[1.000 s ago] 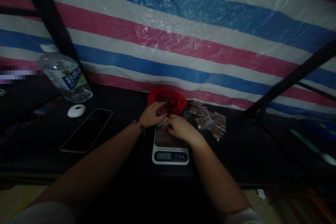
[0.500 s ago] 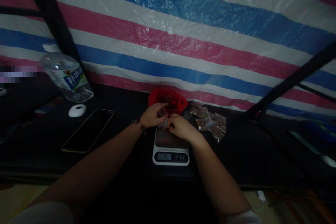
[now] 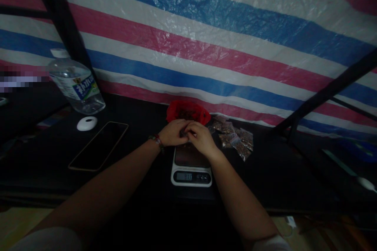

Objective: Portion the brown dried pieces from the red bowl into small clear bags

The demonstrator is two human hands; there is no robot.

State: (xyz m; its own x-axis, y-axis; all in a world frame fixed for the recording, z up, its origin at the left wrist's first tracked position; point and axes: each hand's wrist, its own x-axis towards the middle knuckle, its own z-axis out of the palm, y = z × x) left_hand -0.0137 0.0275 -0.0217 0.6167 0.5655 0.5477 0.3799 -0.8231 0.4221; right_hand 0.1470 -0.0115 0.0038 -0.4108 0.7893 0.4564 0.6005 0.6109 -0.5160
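Note:
Over the back half of a white kitchen scale (image 3: 191,182), my two hands meet. My left hand (image 3: 172,133), with a beaded bracelet at its wrist, is closed on a small clear plastic bag (image 3: 183,130). Curled fingers of my right hand (image 3: 202,138) pinch at the same bag from the other side; most of it is hidden by the hands. A few brown bits lie on the scale's metal plate (image 3: 191,159). Just behind the hands stands an open red plastic bag (image 3: 203,113) holding dark brown pieces. Filled small clear bags (image 3: 235,137) are heaped to the right.
On the left of the black table (image 3: 141,168) are a phone (image 3: 98,145), a white rounded case (image 3: 86,123) and a large clear bottle (image 3: 76,84). A striped plastic sheet (image 3: 188,47) hangs behind, between dark metal bars (image 3: 326,90).
My right hand has moved up and away from the scale plate, closer to my left hand at the small bag. The reading on the scale's display has changed.

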